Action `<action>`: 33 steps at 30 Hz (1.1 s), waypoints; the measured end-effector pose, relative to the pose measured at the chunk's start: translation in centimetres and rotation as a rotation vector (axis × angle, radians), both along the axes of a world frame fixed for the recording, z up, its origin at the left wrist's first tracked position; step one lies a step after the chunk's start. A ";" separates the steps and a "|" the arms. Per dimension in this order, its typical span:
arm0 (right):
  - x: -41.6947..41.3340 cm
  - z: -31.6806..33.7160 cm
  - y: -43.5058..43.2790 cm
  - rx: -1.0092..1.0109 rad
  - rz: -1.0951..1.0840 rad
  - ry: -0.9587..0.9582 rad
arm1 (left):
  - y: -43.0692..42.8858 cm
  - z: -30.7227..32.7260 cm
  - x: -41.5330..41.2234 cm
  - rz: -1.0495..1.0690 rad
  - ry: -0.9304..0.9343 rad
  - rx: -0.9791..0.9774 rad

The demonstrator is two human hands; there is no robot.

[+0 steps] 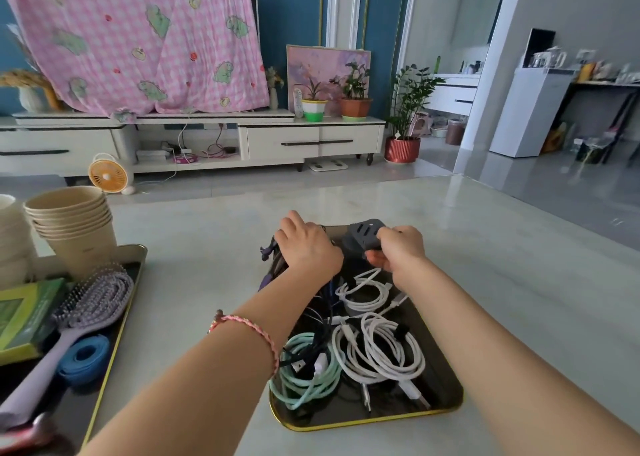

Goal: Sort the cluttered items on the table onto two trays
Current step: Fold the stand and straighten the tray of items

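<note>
1. Two hands work at the far end of the cable tray [363, 422]. The right hand [403, 253] pinches a grey slotted block [363, 232], thumb beneath and fingers on top. The left hand [306, 246] lies knuckles-up on a dark purple bundle [272, 263]; its fingertips are hidden, so I cannot tell whether it grips or merely rests.
2. Risk: the block is held at one end only. It could twist free and drop onto the table [485, 265] beyond the rim.
3. Risk: the bundle overhangs the tray's far-left edge and could slide off if nudged.
4. Risk: both forearms cross above the white cables [381, 351] and the mint cable [304, 376]. A loop could snag on a wrist as it pulls back and drag the coils out.
5. Position: the block sits between the hands, touching the right one. The coils lie nearer the person, under the forearms.
6. Outward: the second tray [136, 258], well to the left, carries a hairbrush [93, 300], stacked paper cups [72, 220] and a blue roll [85, 357].
</note>
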State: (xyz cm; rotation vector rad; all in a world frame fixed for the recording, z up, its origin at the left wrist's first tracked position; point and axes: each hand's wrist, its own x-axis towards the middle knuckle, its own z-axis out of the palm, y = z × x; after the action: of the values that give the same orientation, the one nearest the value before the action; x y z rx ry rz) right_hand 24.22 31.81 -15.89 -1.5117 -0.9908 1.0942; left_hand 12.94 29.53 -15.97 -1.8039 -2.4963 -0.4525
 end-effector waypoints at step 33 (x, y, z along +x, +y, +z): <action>1.4 -0.5 -1.2 0.209 0.416 -0.950 | -3.3 -0.3 -3.3 0.077 -0.704 -0.105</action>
State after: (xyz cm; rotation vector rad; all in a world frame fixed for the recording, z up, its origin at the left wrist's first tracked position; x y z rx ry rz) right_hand 25.64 30.65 -16.37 -1.6997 -2.0660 0.4544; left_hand 9.64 26.20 -16.29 -1.8004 -3.0526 -1.1440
